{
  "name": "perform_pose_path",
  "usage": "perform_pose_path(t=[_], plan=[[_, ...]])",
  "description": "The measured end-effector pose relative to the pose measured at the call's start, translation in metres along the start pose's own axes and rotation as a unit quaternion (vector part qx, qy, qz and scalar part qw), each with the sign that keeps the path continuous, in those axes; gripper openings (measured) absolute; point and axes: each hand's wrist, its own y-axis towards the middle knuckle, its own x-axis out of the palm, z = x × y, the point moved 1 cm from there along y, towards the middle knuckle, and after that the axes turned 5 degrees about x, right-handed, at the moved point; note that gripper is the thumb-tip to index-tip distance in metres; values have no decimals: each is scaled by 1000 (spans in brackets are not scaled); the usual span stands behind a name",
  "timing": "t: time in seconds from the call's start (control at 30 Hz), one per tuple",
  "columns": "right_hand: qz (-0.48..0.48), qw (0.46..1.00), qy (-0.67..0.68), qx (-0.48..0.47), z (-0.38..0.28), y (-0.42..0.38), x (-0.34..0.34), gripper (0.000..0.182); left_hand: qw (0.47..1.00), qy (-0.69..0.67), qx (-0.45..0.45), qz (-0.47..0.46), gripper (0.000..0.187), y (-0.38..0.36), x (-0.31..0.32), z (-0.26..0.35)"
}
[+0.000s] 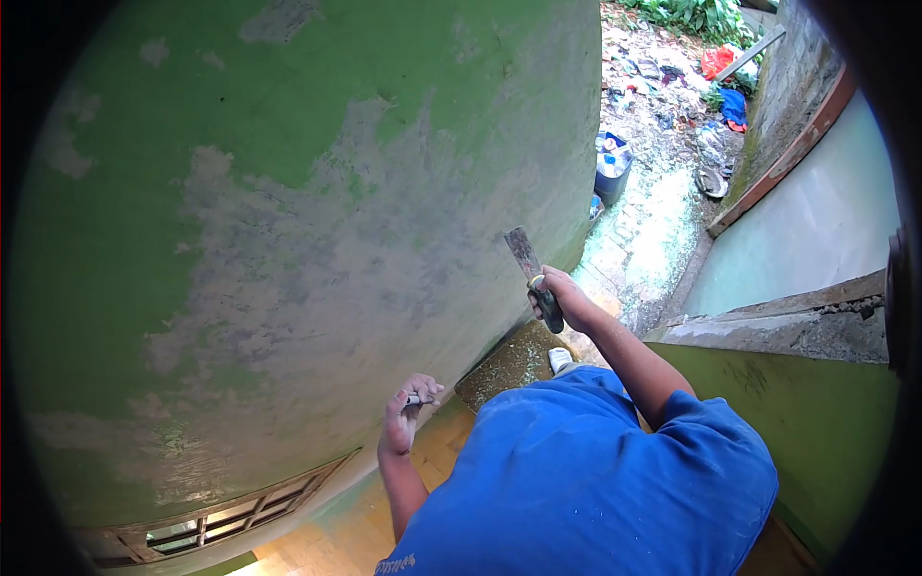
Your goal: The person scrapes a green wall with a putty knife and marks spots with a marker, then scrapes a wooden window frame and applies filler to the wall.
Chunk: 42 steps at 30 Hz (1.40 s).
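While the right hand [565, 298] grips a scraper [534, 276] by its dark handle, its blade rises above the fist against the green wall [288, 192]. Lower down, the left hand [408, 408] pinches a small object, too small to identify, near the wall.

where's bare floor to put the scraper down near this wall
Bare tiled floor between the green wall and the left hand. Crowded past the right hand and scraper: a bucket and litter.

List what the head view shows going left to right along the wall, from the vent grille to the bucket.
Vent grille → left hand → scraper blade → right hand → bucket.
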Motion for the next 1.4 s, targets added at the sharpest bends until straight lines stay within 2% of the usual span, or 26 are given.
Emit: perform_pose_path(t=[0.2,0.27,0.47,0.57,0.7,0.77,0.9,0.97,1.0,1.07,1.2,1.27,1.37,1.4], plan=[[93,993,-69,9,-5,8,5,35,999,10,-6,46,48,0,7,4],[127,987,-92,-32,-1,16,2,44,998,14,-6,54,47,0,6,4],[153,967,-187,-75,-11,35,14,44,997,22,8,72,46,-2,10,5],[148,968,-154,-129,-44,56,35,45,997,17,9,78,46,-3,12,1],[139,976,-114,-126,-37,55,34,46,996,3,13,86,45,-4,15,2],[177,958,-167,-155,-30,48,28,47,996,-1,14,90,45,-6,15,1],[183,942,-239,-148,-6,61,6,48,995,-4,22,102,44,-8,13,-1],[178,944,-208,-182,-41,67,24,48,995,-7,24,101,43,-7,12,-3],[178,944,-210,-179,-50,67,31,48,995,-7,26,99,43,-7,12,-4],[154,963,-125,-182,-61,66,41,48,995,-7,25,101,43,-7,14,-4],[172,961,-145,-160,-48,44,30,48,995,-10,38,89,43,-6,13,-9],[178,951,-210,-143,-31,38,20,46,995,-14,35,92,42,-6,14,-11],[181,951,-219,-122,-34,44,18,49,994,-23,36,100,41,-6,13,-9],[166,954,-210,-135,-60,40,34,50,994,-30,36,102,40,-7,14,-9]])
